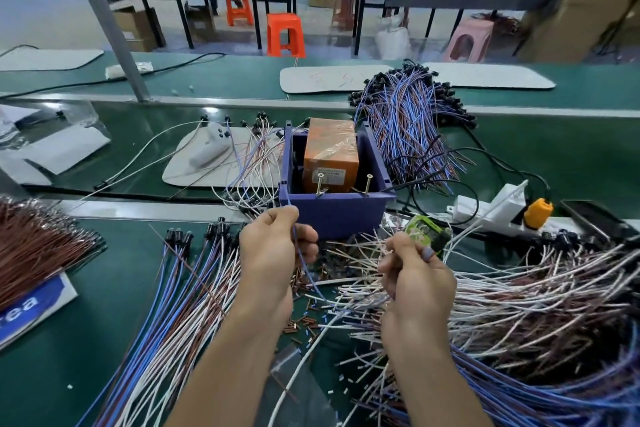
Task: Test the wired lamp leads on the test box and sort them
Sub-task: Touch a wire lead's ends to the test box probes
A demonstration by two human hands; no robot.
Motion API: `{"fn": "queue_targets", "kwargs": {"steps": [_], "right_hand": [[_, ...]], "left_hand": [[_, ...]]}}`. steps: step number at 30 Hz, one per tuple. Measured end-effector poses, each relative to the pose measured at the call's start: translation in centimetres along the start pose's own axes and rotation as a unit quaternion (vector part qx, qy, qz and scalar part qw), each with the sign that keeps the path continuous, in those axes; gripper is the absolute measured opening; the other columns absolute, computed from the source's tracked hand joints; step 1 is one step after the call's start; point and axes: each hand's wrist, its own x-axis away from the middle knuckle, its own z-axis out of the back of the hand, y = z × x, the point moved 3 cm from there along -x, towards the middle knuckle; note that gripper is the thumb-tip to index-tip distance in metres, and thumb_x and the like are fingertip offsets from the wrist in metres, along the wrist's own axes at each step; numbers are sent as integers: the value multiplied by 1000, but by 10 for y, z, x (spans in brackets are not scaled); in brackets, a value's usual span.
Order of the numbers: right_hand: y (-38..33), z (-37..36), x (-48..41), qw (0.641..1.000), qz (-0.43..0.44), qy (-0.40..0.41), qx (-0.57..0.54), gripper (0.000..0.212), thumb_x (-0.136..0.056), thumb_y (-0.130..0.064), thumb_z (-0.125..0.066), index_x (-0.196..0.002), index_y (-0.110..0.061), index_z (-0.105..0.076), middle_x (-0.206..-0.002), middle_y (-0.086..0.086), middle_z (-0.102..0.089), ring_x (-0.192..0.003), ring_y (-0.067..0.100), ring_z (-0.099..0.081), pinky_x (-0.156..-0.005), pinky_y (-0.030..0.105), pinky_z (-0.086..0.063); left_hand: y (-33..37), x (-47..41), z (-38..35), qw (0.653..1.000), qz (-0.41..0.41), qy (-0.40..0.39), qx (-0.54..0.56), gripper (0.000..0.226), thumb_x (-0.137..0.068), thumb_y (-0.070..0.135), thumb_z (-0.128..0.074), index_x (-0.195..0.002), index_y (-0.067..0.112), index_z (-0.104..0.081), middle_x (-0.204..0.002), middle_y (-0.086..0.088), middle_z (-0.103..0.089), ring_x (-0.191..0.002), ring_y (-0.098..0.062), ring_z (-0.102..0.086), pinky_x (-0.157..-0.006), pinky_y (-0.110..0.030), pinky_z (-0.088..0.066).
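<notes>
Left hand (273, 246) pinches blue lead (306, 274), axis 12-to-5. Right hand (415, 274) curled round white leads (349, 280). Box (337, 215) at 12, just beyond; left hand nearer its screws (320, 184).

Bare green mat (86, 340) at lower left: widest open patch. Fanned leads (194, 288) cover mat left of left forearm. White lead pile (519, 288) fills right side. Narrow gap between forearms, littered with cut insulation bits (304, 319). Test box (337, 215) straight ahead, just beyond left hand (273, 253) pinching blue lead (309, 276). Upright screws (320, 184) at box front rim; orange block (330, 156) fills most of inside. Right hand (415, 274) curls round pile strands, green roll (429, 232) just behind. Power strip (491, 208) lies right of box; blue-brown bundle (408, 125) behind.
</notes>
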Motion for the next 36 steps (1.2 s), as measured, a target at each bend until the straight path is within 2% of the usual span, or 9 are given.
{"fn": "queue_targets", "kwargs": {"steps": [2,7,11,17,26,29,36], "right_hand": [[-1,-4,-5,1000,-4,19,-11,25,-98,-10,-65,-73,-10,-65,-49,0,-56,-43,8,-49,-40,16,-35],[-2,-13,-11,1000,-16,9,-12,18,-96,-8,-66,-78,-9,-65,-48,2,-56,-44,9,-48,-39,15,-36],[-2,-15,-12,1000,-21,-1,-13,21,-95,-5,-66,-75,-12,-64,-49,2,-56,-42,8,-50,-40,13,-39],[1,-16,-14,1000,-25,-7,-8,31,-95,-3,-65,-67,-16,-60,-48,2,-54,-40,8,-48,-37,14,-34],[4,-15,-20,999,-33,2,33,20,-96,-7,-67,-76,-4,-67,-48,4,-57,-38,8,-48,-36,16,-33],[5,-16,-22,999,-31,1,44,23,-95,-8,-68,-72,-7,-66,-48,4,-57,-40,9,-49,-40,18,-36],[7,-22,-22,996,-10,-27,85,39,-93,-12,-71,-55,-15,-67,-51,5,-59,-45,10,-50,-61,29,-39]], "left_hand": [[-2,-4,-5,999,-14,31,-24,19,-102,14,-60,-86,7,-65,-55,-4,-66,-42,-13,-55,-44,-24,-49],[-11,-7,-12,995,-37,75,-59,21,-96,15,-70,-76,8,-72,-54,-4,-68,-41,-10,-57,-45,-21,-50],[-12,-9,-15,994,-41,74,-74,19,-95,15,-71,-78,7,-73,-53,-3,-67,-40,-9,-54,-44,-19,-47],[-10,-10,-15,994,-42,63,-80,17,-94,12,-72,-79,5,-74,-52,-3,-66,-39,-10,-52,-43,-18,-46],[-7,-8,-16,994,-51,40,-91,18,-92,8,-73,-74,5,-74,-52,-5,-65,-39,-9,-53,-42,-17,-44],[-6,-7,-17,993,-53,39,-94,18,-91,7,-73,-74,4,-74,-51,-5,-65,-39,-8,-53,-42,-16,-44],[-5,-5,-18,993,-51,43,-94,17,-91,6,-73,-74,5,-74,-51,-5,-64,-39,-8,-52,-42,-16,-44]]}}
